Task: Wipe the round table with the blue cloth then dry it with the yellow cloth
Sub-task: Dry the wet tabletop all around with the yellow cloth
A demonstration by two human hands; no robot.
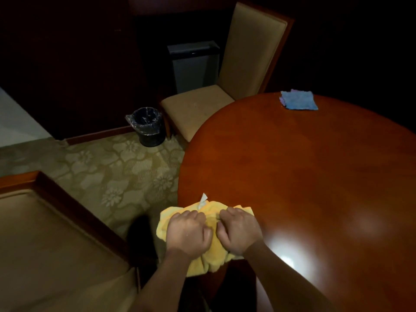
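step: drying phase, judging by layout. blue cloth (298, 100) lies folded at the table's far edge, well apart from both hands.
left hand (188, 230): fingers curled, gripping the yellow cloth (209, 215).
right hand (239, 228): fingers curled into the same cloth, just beside the left.
yellow cloth: bunched under and beyond the fingertips, at the near rim of the round table (304, 176), part hanging off the edge.
next: likely flatten the bunch, then sweep away from the fingers across the bare top toward the blue cloth.
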